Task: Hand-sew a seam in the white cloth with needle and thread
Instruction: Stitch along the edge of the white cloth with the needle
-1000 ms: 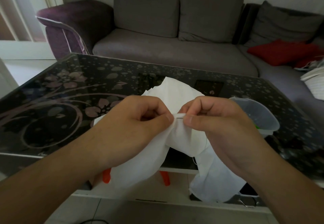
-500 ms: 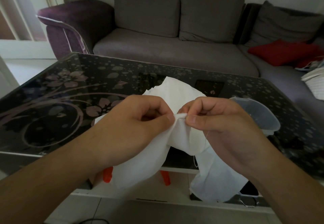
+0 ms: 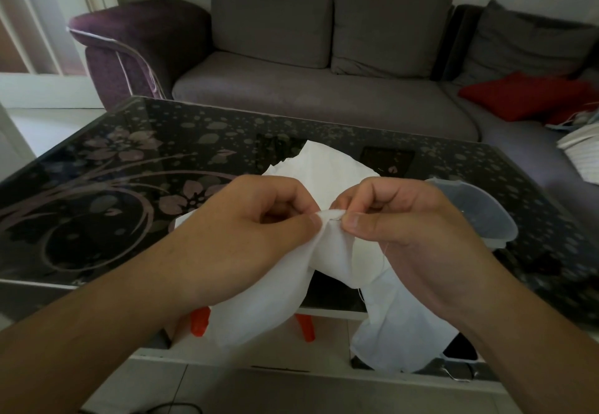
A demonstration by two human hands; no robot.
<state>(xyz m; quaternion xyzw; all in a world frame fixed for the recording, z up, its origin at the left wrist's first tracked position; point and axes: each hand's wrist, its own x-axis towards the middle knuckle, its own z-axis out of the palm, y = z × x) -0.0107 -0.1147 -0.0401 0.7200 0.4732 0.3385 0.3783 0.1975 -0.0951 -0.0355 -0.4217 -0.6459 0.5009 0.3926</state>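
Observation:
The white cloth [image 3: 327, 251] hangs over the near edge of the table, its far part lying on the glass. My left hand [image 3: 252, 229] pinches a folded edge of the cloth between thumb and fingers. My right hand [image 3: 398, 219] pinches a thin metal needle [image 3: 336, 218] that pokes out of the fold between the two thumbs. A fine white thread [image 3: 384, 256] trails down below my right hand over the cloth.
The black glass table [image 3: 113, 186] has a flower pattern. A clear plastic container [image 3: 479, 219] sits right behind my right hand. Orange objects [image 3: 199, 323] lie on the shelf under the table. A grey sofa [image 3: 324, 89] with a red cushion [image 3: 525, 96] stands beyond.
My right thumb and fingers have drawn slightly to the right, and a short length of needle now shows between the thumbs. The cloth fold stays in my left hand.

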